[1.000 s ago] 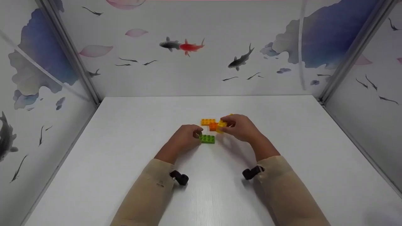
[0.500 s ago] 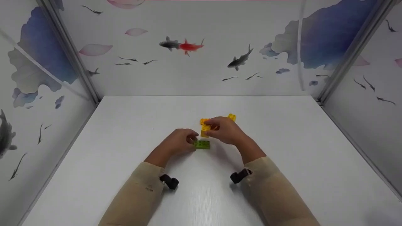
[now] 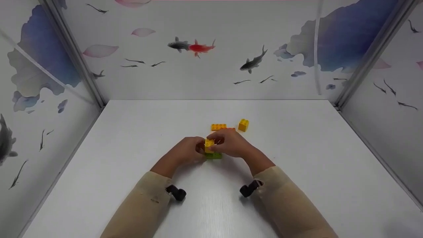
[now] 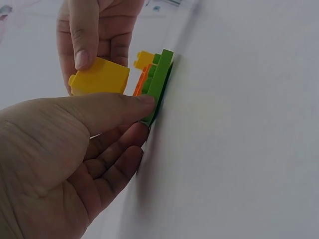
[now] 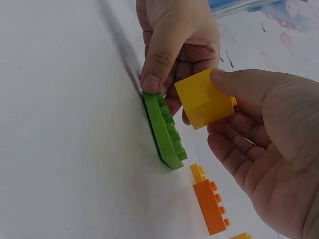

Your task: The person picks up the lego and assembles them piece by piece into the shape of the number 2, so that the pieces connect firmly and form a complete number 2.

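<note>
A flat green building brick (image 5: pixel 162 132) lies on the white table, its studs facing up. My left hand (image 3: pixel 185 150) pinches one end of it between thumb and fingers. Above the green studs, my right hand (image 3: pixel 231 142) grips a taller yellow building brick (image 5: pixel 202 99) by its sides. In the right wrist view the yellow brick is tilted, with a gap between it and the green one. From the head view, the yellow brick (image 3: pixel 209 142) covers part of the green brick (image 3: pixel 217 156).
Behind the right hand lie an orange brick (image 5: pixel 210 206) and a flat yellow brick (image 3: pixel 218 127). Another tall yellow brick (image 3: pixel 243 125) stands farther right. Panels printed with fish (image 3: pixel 201 48) and petals enclose the table (image 3: pixel 148 119) at the back and sides.
My right hand has carried the yellow brick left and nearer, from beside the orange brick to above the green one. The left hand and green brick have shifted slightly nearer.
</note>
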A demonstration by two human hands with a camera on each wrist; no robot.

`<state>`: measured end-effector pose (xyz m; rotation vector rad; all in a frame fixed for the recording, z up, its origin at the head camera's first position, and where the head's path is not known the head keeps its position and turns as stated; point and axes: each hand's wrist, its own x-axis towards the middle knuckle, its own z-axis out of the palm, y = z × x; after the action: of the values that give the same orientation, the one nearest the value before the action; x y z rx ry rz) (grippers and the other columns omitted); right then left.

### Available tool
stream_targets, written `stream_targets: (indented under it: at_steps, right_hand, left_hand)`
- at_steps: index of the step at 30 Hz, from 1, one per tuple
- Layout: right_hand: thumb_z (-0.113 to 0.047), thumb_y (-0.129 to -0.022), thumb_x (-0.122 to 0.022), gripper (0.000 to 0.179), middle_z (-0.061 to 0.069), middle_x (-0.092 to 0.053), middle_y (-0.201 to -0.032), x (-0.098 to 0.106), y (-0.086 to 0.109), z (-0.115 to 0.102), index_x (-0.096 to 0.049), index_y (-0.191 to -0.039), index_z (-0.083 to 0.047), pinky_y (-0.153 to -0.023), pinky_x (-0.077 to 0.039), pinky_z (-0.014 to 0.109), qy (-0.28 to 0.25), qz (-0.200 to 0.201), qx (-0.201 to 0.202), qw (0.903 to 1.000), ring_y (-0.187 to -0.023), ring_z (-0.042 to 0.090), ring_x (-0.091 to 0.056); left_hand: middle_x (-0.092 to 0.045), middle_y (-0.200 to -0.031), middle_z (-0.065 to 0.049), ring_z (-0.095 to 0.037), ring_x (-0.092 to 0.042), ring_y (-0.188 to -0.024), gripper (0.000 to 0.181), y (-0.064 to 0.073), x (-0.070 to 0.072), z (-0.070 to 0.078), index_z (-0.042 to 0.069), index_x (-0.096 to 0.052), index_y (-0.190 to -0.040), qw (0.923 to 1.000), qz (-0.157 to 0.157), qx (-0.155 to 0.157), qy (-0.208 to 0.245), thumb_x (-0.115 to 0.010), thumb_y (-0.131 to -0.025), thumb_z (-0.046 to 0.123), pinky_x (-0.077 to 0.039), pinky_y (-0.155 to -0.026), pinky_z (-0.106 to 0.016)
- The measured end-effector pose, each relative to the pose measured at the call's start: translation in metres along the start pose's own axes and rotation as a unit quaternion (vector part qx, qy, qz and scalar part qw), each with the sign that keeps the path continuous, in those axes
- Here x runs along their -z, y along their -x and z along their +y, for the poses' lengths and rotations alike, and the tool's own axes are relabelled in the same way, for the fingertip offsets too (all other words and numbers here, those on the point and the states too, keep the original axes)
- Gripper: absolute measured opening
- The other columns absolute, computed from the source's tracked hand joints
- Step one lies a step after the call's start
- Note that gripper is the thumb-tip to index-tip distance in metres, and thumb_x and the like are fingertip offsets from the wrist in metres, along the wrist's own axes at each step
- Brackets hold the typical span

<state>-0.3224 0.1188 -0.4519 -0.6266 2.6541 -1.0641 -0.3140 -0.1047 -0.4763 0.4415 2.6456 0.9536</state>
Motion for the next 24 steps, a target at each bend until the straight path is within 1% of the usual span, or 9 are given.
stream_targets:
  at_steps: [4,7,9,14,24]
  right_hand:
    - [-0.028,-0.094,-0.085,0.038,-0.009,-0.077,-0.123,-0.0021,0.0,0.0022,-0.076,-0.132,-0.027,-0.101,-0.061,0.037,-0.005,-0.009,-0.009,0.9999,-0.108,0.015,-0.068]
    - [-0.027,-0.094,-0.085,0.036,-0.009,-0.077,-0.12,-0.0033,0.0001,0.0028,-0.077,-0.129,-0.028,-0.102,-0.06,0.038,-0.012,-0.016,-0.013,0.9997,-0.107,0.017,-0.067]
    - [-0.028,-0.094,-0.085,0.034,-0.01,-0.077,-0.119,-0.0043,-0.0005,0.0031,-0.078,-0.127,-0.03,-0.101,-0.06,0.039,-0.014,-0.019,-0.012,0.9996,-0.107,0.017,-0.067]
    - [-0.032,-0.094,-0.085,0.031,-0.013,-0.076,-0.117,-0.0066,-0.0013,0.0037,-0.079,-0.124,-0.033,-0.1,-0.06,0.039,-0.015,-0.026,-0.016,0.9994,-0.108,0.016,-0.068]
    - [-0.033,-0.093,-0.086,0.031,-0.013,-0.077,-0.116,-0.0059,0.0002,0.0031,-0.079,-0.123,-0.033,-0.099,-0.06,0.039,-0.015,-0.027,-0.012,0.9995,-0.107,0.017,-0.068]
  left_hand:
    - [-0.071,-0.111,0.003,-0.023,-0.063,-0.106,0.037,-0.001,0.0001,-0.0001,0.022,-0.071,-0.126,1.0,0.0,0.0,-0.001,-0.084,-0.092,0.018,-0.058,-0.102,-0.04]
    - [-0.072,-0.111,0.004,-0.022,-0.062,-0.105,0.037,-0.0015,-0.0004,-0.0006,0.021,-0.071,-0.125,1.0,0.003,-0.004,-0.005,-0.085,-0.091,0.02,-0.058,-0.101,-0.039]
    - [-0.072,-0.11,0.004,-0.023,-0.062,-0.104,0.036,-0.0021,-0.0008,-0.0012,0.021,-0.071,-0.124,0.9999,0.006,-0.005,-0.007,-0.085,-0.091,0.021,-0.057,-0.099,-0.039]
    - [-0.072,-0.112,0.005,-0.023,-0.061,-0.105,0.038,-0.0041,-0.0018,-0.0022,0.021,-0.072,-0.126,1.0,0.005,-0.003,-0.006,-0.085,-0.09,0.022,-0.057,-0.1,-0.039]
    - [-0.073,-0.111,0.004,-0.021,-0.061,-0.102,0.035,-0.0025,-0.001,-0.0035,0.02,-0.072,-0.125,0.9997,0.011,-0.022,-0.008,-0.084,-0.092,0.023,-0.057,-0.097,-0.039]
